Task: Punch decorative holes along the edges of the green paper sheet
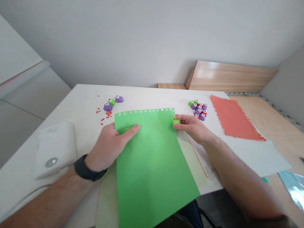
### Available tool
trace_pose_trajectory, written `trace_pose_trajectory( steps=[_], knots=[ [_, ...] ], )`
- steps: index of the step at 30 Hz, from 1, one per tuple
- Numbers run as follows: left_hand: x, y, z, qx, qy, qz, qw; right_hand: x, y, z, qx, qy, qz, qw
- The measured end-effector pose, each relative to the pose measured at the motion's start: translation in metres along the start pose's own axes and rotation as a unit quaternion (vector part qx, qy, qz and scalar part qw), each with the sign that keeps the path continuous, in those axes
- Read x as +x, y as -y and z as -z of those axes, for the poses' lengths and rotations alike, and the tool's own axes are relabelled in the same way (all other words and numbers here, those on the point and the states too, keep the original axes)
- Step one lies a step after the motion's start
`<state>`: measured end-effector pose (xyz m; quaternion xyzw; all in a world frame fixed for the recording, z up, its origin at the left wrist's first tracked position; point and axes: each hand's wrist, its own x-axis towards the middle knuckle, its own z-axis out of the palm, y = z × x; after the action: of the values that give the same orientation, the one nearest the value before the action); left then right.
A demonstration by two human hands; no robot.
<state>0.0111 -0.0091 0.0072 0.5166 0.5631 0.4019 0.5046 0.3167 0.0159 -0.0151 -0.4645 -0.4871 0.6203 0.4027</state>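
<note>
A green paper sheet [152,158] with a row of small punched shapes along its far edge is held up over the table. My left hand [114,141] grips its left edge, thumb on top and fingers hidden beneath. At the sheet's far right corner, my right hand [193,126] pinches a small green craft punch [176,122], which sits at the right edge of the paper. Beyond the sheet on the left lie a purple punch [108,107] and two others, next to scattered red paper bits [108,114]. Several more punches [198,107] are clustered to the right.
A red sheet [234,117] with punched edges lies at the right, over a pale sheet [258,156]. More paper [194,158] lies beneath the green sheet. On the left stands a white device [57,148] with a cable. A wall rises behind the white table [152,95].
</note>
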Motion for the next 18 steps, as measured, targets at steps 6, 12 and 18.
trace_pose_trajectory(
  steps=[6, 12, 18],
  knots=[
    [0.0002, 0.0018, 0.0008, 0.014, 0.004, -0.006, 1.0, 0.0005, 0.0004, -0.0014, -0.011, 0.009, 0.011, 1.0],
    [0.0003, 0.0013, 0.0003, 0.021, -0.004, -0.003, 1.0, 0.0015, 0.0021, -0.0034, -0.04, -0.007, 0.027, 0.999],
    [-0.0003, 0.001, -0.0004, 0.013, 0.005, -0.008, 1.0, 0.0027, 0.0038, -0.0048, -0.04, -0.026, 0.022, 0.999]
  ],
)
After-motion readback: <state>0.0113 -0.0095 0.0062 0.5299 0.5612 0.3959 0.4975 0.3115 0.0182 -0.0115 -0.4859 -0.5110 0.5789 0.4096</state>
